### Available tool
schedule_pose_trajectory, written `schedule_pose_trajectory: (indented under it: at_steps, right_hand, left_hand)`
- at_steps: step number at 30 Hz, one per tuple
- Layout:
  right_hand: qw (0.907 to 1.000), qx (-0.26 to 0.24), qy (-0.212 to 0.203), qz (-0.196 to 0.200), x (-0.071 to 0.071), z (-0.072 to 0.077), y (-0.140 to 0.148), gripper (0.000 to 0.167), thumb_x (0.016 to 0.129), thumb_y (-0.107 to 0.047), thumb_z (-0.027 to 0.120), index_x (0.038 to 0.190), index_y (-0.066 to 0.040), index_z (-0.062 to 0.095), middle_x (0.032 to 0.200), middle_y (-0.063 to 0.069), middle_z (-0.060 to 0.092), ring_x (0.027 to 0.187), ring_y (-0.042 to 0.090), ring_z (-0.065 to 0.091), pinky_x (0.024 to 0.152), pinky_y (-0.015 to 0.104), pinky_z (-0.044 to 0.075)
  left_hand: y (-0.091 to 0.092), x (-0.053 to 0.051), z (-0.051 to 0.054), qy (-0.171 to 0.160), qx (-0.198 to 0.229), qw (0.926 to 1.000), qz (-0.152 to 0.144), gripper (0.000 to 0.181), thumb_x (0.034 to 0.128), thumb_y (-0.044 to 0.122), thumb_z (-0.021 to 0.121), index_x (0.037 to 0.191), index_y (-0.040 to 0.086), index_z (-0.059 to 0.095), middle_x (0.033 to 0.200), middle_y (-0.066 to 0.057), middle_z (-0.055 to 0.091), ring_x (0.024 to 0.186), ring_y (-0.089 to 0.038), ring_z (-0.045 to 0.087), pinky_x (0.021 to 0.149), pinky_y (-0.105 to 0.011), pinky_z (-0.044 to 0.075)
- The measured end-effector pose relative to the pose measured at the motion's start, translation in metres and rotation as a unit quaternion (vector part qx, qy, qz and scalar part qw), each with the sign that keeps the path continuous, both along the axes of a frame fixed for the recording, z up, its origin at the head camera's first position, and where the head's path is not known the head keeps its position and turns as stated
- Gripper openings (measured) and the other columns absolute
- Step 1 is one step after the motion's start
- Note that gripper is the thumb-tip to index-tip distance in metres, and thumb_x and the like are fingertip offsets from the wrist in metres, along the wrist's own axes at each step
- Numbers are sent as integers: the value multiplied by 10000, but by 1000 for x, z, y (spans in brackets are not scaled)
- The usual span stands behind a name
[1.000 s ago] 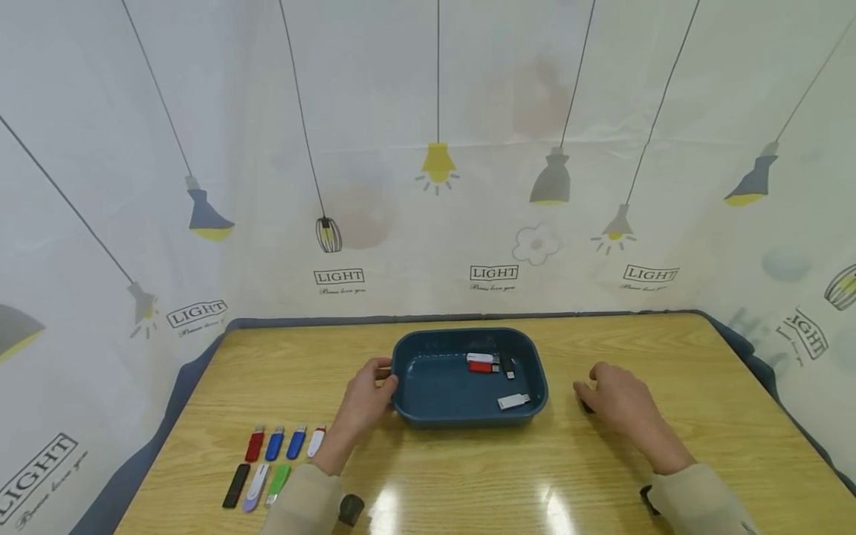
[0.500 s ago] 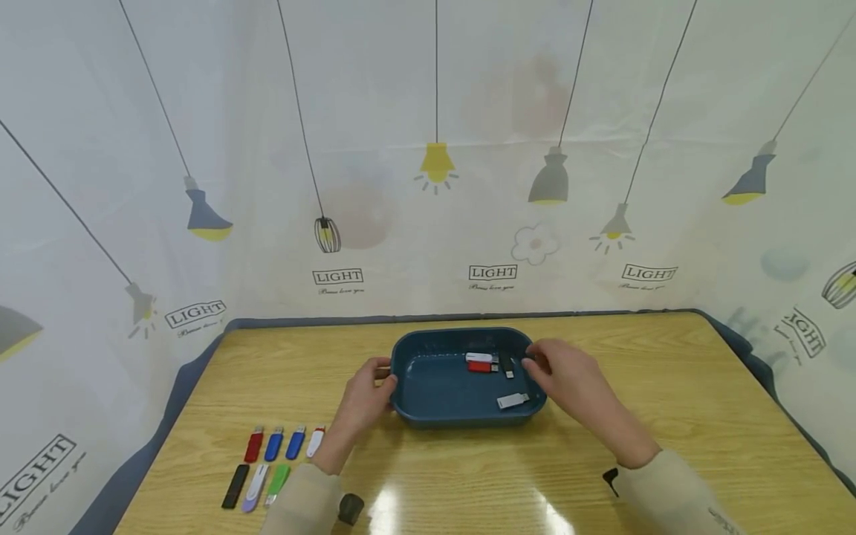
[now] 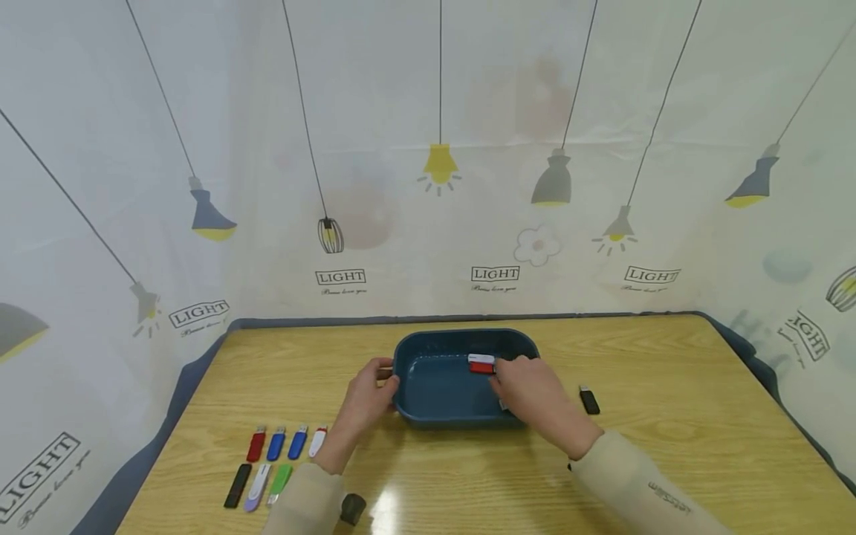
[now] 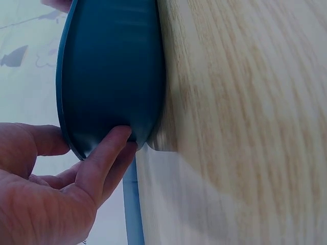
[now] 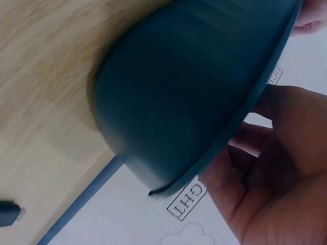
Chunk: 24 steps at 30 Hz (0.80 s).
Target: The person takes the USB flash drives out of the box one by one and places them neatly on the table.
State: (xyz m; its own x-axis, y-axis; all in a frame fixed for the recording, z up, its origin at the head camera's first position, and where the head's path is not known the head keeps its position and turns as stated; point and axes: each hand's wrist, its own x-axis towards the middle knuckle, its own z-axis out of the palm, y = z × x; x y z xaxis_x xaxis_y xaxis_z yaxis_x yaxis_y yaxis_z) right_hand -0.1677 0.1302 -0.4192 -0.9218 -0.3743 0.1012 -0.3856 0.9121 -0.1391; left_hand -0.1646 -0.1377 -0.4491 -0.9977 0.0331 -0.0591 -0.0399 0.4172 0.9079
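A dark blue plastic tray (image 3: 441, 397) stands mid-table. My left hand (image 3: 364, 394) grips its left end, the thumb at the rim and the fingers against the outer wall, as the left wrist view shows. Over the tray's right part, my right hand (image 3: 535, 394) reaches in with bent fingers. Its fingertips and whatever they touch are hidden behind the hand and the tray wall. Beside them lie a white USB stick (image 3: 481, 359) and a red USB stick (image 3: 481, 368). A black USB stick (image 3: 589, 400) rests on the table right of the tray.
At the left front, several USB sticks lie in two rows, including a dark red one (image 3: 256, 444), a black one (image 3: 237, 485) and a green one (image 3: 279, 481). The wooden table (image 3: 435, 475) ends at a printed curtain (image 3: 401, 186) behind.
My right hand has left the black USB stick on the table and moved left, over the tray's right rim and into it. My left hand stays on the tray.
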Motion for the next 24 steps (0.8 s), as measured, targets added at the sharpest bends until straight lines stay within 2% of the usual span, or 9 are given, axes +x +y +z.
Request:
schedule_pose_trajectory:
  at_steps: [3,8,13,18,24]
  right_hand:
    - [9994,224,-252,-60,-1,-3,-7,335,967,-258,745,706,-78,637,563,29,487,493,184,504,476,367,483]
    - [9966,585,-565,-93,-3,-6,-12,397,963,-348,745,723,-48,648,580,59,498,540,214,537,541,401,532]
    - [9920,738,-1000,-208,-8,-6,-12,465,977,-448,702,729,-57,657,554,35,474,535,204,524,534,370,496]
    - [9873,595,-1455,-215,-9,-4,-9,439,1003,-442,667,788,-60,688,579,29,490,554,191,520,559,346,449]
    - [9837,146,-1791,44,-11,-3,-5,308,1011,-364,677,911,-75,717,682,34,572,623,177,545,624,364,477]
  left_hand:
    - [-1,0,-1,20,9,10000,-12,379,1040,41,540,1392,-97,512,1298,-332,608,1012,-366,709,688,-333,623]
    - [-2,0,-1,51,11,10000,-16,378,1037,38,541,1386,-102,514,1294,-335,610,1012,-371,708,685,-347,624]
    - [-1,0,-1,27,-26,10000,-18,380,1040,43,540,1393,-96,513,1305,-333,609,1011,-355,710,693,-354,626]
    - [-1,-1,-1,-7,-78,10000,-9,383,1046,55,540,1403,-83,514,1317,-322,609,1011,-337,711,706,-360,627]
    - [-2,1,-1,-12,-60,10000,-9,388,1045,50,541,1407,-88,508,1317,-328,607,992,-338,717,714,-388,628]
